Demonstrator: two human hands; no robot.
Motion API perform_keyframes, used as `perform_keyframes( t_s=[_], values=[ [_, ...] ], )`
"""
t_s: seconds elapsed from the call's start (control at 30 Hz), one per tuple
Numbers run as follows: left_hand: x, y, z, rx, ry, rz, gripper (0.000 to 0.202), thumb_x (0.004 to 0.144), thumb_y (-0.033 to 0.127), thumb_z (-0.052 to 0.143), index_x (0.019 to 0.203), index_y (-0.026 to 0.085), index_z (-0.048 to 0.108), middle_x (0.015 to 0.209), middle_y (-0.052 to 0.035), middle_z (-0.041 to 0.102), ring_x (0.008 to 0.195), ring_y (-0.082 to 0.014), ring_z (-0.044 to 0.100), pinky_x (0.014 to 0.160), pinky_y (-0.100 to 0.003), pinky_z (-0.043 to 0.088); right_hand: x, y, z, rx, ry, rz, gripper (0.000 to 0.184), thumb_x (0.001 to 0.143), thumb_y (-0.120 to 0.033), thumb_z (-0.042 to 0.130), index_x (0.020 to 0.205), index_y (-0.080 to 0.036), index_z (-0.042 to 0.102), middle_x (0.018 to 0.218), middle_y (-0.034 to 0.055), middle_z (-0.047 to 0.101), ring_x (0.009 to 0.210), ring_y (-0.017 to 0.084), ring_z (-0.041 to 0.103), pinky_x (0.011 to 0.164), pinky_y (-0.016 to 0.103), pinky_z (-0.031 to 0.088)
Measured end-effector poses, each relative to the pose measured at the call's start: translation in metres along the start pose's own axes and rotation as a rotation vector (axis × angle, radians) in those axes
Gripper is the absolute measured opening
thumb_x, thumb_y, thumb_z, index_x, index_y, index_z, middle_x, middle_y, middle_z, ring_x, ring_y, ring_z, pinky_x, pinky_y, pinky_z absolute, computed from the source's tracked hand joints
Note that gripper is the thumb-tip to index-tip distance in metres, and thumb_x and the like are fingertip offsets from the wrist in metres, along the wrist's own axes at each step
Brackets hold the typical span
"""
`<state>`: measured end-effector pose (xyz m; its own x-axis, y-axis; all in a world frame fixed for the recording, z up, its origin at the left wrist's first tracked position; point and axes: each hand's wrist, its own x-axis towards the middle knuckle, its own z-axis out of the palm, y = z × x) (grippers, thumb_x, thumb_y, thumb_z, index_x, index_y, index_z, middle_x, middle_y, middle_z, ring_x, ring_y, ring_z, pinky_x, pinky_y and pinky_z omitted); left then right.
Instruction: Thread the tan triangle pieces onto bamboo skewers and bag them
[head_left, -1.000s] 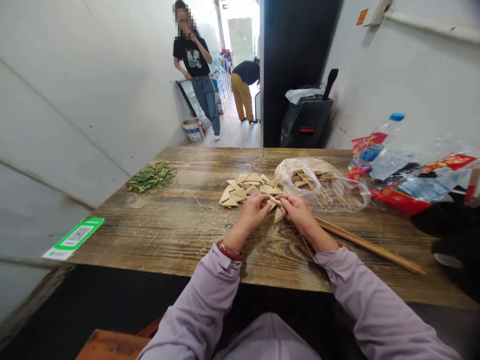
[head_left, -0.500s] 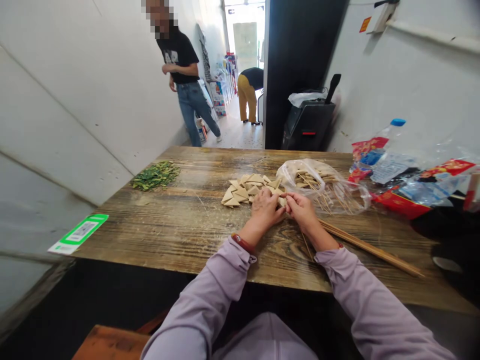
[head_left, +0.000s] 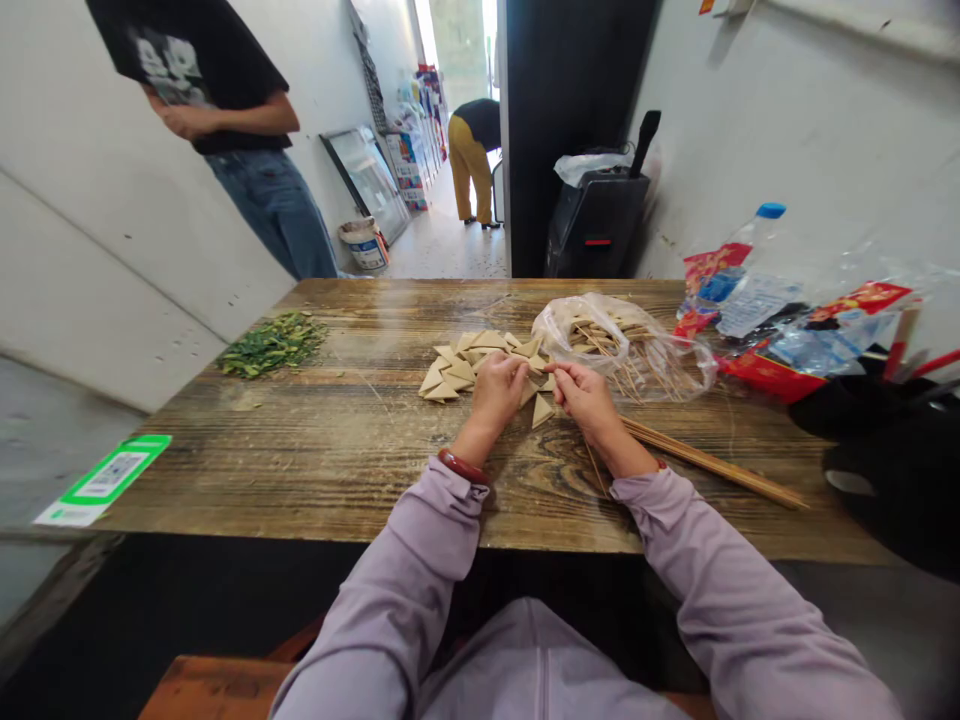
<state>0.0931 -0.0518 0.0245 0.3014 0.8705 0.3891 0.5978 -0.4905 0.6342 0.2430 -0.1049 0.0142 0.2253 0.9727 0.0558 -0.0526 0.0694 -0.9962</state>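
Note:
On the wooden table (head_left: pixel 360 440) lies a pile of flat tan triangular pieces (head_left: pixel 457 370), which look like dried tofu. My left hand (head_left: pixel 495 395) is at the pile's right side, fingers pinched at a triangular piece, partly hidden by the fingers. Close beside it, my right hand (head_left: pixel 589 400) is closed on a thin wooden skewer (head_left: pixel 595 465), whose lower length shows beneath the palm. One loose triangle (head_left: pixel 541 411) lies between my hands. Behind the right hand, a clear plastic bag (head_left: pixel 675 370) holds more triangles on skewers. A bundle of bare skewers (head_left: pixel 720 465) lies to the right.
Chopped green leaves (head_left: pixel 274 345) are heaped at the left. A green-bordered code card (head_left: pixel 112 475) sits on the left edge. Packets and plastic wrap (head_left: pixel 787 340) crowd the right, near a black container (head_left: pixel 900 480). Beyond the table, a person (head_left: pixel 225 130) stands and another (head_left: pixel 472 160) bends over.
My hands have drawn slightly apart, and a loose triangle now shows between them. The standing person has come nearer on the left. The view has shifted a little.

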Motion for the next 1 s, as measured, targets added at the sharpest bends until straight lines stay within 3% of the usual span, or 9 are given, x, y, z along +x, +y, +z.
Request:
perform_keyframes(
  t_s=[0.1,0.23,0.4,0.53,0.83,0.9,1.0],
  values=[
    [0.002,-0.011,-0.010,-0.392,0.075,-0.111,0.036,0.096,0.040,0.054,0.068,0.019,0.058,0.071,-0.0019,0.055,0.075,-0.0166,0.054,0.073,-0.028,0.046,-0.001,0.001,0.000,-0.018,-0.019,-0.005,0.052,0.076,-0.062,0.066,0.101,-0.016,0.067,0.050,-0.0091,0.048,0.041,0.007,0.034,0.044,0.024,0.020],
    [-0.003,-0.011,-0.021,-0.745,-0.056,-0.236,0.043,0.093,0.056,0.057,0.070,0.020,0.051,0.063,0.0025,0.047,0.057,-0.0119,0.045,0.055,-0.025,0.041,-0.004,0.001,0.001,-0.049,-0.023,-0.027,0.054,0.076,-0.063,0.066,0.100,-0.015,0.068,0.049,-0.0085,0.049,0.043,0.008,0.037,0.046,0.024,0.023],
    [-0.009,0.000,-0.019,-0.782,-0.153,-0.234,0.046,0.091,0.059,0.060,0.069,0.019,0.052,0.059,0.0024,0.048,0.052,-0.0103,0.047,0.050,-0.023,0.041,-0.006,0.000,0.004,-0.050,-0.091,-0.031,0.053,0.077,-0.065,0.067,0.097,-0.016,0.068,0.048,-0.0095,0.046,0.043,0.008,0.038,0.047,0.024,0.025],
    [-0.011,0.008,-0.016,-0.905,-0.194,-0.319,0.041,0.088,0.057,0.064,0.078,0.019,0.055,0.069,0.0010,0.058,0.057,-0.0109,0.055,0.055,-0.025,0.051,-0.006,0.002,0.007,-0.041,-0.108,-0.037,0.048,0.073,-0.063,0.072,0.089,-0.018,0.065,0.050,-0.0083,0.048,0.043,0.008,0.040,0.047,0.024,0.027],
    [-0.012,0.017,-0.023,-0.936,-0.220,-0.361,0.020,0.076,0.028,0.074,0.086,0.015,0.064,0.081,-0.0004,0.065,0.068,-0.0100,0.063,0.064,-0.022,0.053,-0.007,-0.001,0.002,-0.011,-0.061,-0.028,0.041,0.074,-0.057,0.074,0.081,-0.018,0.063,0.051,-0.0066,0.051,0.045,0.007,0.039,0.046,0.023,0.026],
    [-0.012,0.018,-0.025,-0.952,-0.218,-0.355,0.020,0.074,0.026,0.075,0.086,0.014,0.066,0.083,-0.0004,0.065,0.068,-0.0099,0.063,0.064,-0.022,0.053,-0.007,-0.001,0.001,-0.029,-0.061,-0.040,0.041,0.074,-0.057,0.074,0.080,-0.017,0.064,0.052,-0.0061,0.051,0.045,0.007,0.039,0.046,0.023,0.026],
    [-0.013,0.017,-0.025,-0.917,-0.313,-0.309,0.023,0.073,0.029,0.077,0.087,0.012,0.070,0.081,-0.0018,0.067,0.069,-0.0102,0.062,0.066,-0.023,0.052,-0.006,0.000,0.000,-0.068,-0.063,-0.060,0.042,0.075,-0.058,0.074,0.078,-0.018,0.064,0.052,-0.0055,0.050,0.046,0.008,0.039,0.046,0.023,0.026]
  ],
)
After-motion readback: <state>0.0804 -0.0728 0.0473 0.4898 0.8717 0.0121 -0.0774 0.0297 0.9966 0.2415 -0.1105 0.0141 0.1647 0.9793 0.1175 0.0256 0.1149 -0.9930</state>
